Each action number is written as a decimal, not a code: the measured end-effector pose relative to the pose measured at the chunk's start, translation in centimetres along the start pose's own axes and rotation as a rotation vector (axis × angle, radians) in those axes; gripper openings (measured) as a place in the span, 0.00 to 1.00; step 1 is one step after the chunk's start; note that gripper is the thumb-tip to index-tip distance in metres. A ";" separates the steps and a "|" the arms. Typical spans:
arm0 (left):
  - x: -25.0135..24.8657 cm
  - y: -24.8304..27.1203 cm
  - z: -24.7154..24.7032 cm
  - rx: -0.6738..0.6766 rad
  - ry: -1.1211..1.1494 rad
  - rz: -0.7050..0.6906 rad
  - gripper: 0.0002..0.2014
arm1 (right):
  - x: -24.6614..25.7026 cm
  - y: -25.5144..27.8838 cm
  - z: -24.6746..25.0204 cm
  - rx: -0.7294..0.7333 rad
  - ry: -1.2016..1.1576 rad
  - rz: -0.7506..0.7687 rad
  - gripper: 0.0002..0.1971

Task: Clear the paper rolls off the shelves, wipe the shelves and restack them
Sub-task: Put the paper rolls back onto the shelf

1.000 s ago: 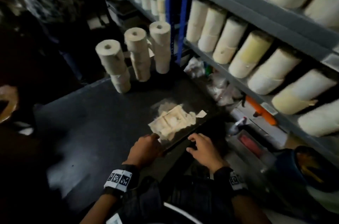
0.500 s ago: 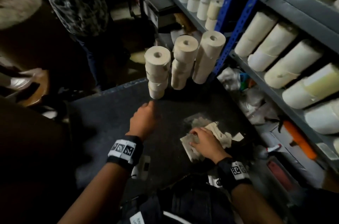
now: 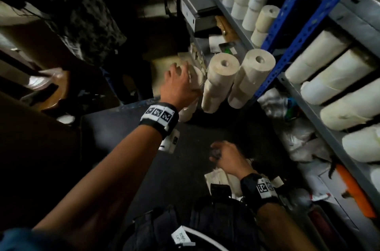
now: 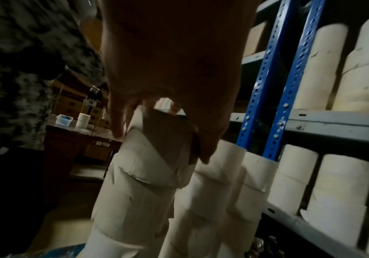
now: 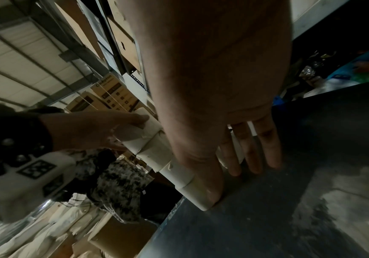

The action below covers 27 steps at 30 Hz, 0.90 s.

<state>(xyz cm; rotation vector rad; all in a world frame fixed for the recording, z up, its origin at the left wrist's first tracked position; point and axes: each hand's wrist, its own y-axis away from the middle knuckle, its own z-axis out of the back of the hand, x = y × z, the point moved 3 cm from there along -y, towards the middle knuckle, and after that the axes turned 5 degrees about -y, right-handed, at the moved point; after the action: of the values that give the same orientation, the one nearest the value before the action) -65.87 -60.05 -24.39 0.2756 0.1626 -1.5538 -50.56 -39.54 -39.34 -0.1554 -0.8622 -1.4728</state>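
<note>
Three stacks of beige paper rolls stand on the dark table. My left hand grips the top roll of the leftmost stack; in the left wrist view my left hand has thumb and fingers curled round that roll. The middle stack and right stack stand free beside it. My right hand is low over the table with straight fingers and holds nothing. A folded whitish cloth lies by its wrist. More rolls lie on the grey shelves.
Blue shelf uprights rise right behind the stacks. Crumpled bags and an orange-handled tool fill the low shelf at right. A person in patterned clothing stands beyond the table's far left edge.
My left hand rose from the table and took hold of the top of the leftmost stack. My right hand came off the folded cloth and moved forward. The head view moved closer.
</note>
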 end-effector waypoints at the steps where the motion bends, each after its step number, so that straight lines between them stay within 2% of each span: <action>1: -0.3 -0.5 -0.1 0.024 -0.027 -0.013 0.50 | 0.2 -0.4 0.3 0.007 -0.006 0.004 0.25; 4: -0.5 -1.2 0.2 0.052 -0.038 -0.033 0.47 | 1.2 -1.8 1.9 0.010 -0.043 0.052 0.26; 9: 2.0 2.2 0.7 0.021 0.000 -0.042 0.54 | 6.1 -5.9 5.6 -0.082 -0.019 0.147 0.32; 14: 6.7 7.2 -0.4 0.119 -0.052 0.072 0.56 | 12.0 -10.7 7.1 -0.181 -0.039 0.247 0.48; 17: 9.1 9.2 -1.8 0.199 -0.104 0.119 0.57 | 14.9 -13.2 6.5 -0.163 0.008 0.226 0.64; 19: 10.3 10.1 -2.8 0.230 -0.112 0.148 0.58 | 16.2 -14.6 6.0 -0.164 0.055 0.179 0.68; 21: 11.0 10.9 -3.6 0.244 -0.105 0.166 0.58 | 17.1 -15.6 5.8 -0.182 0.128 0.127 0.64; 24: 11.7 11.8 -4.1 0.252 -0.089 0.174 0.57 | 17.8 -15.1 6.2 -0.245 0.213 0.103 0.51; 27: 12.0 12.6 -4.0 0.236 -0.073 0.170 0.58 | 17.1 -12.3 6.4 -0.265 0.213 0.131 0.47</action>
<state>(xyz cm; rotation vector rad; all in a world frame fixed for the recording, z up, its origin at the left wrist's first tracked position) -52.87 -70.55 -30.59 0.4075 -0.1000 -1.4118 -66.61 -51.29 -29.77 -0.2422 -0.4748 -1.4454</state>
